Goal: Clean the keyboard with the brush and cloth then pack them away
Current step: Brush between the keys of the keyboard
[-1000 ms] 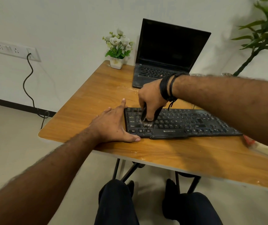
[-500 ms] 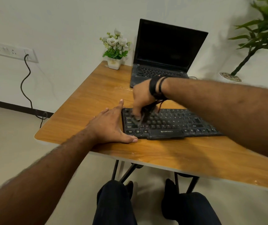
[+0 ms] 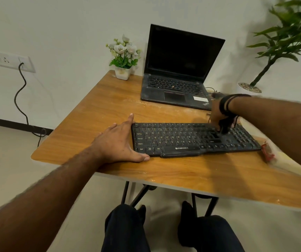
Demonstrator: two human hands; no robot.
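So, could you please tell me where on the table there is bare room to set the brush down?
Bare wood lies between the flower pot and the left hand, and along the table front edge below the keyboard. It is crowded at the right: the right hand, the laptop and a red-marked packet.

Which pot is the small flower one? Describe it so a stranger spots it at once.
Start at the wooden table and go to its far corner, left of the open black laptop. There stands the small white square pot. Unlike the round floor planter, it holds pale flowers.
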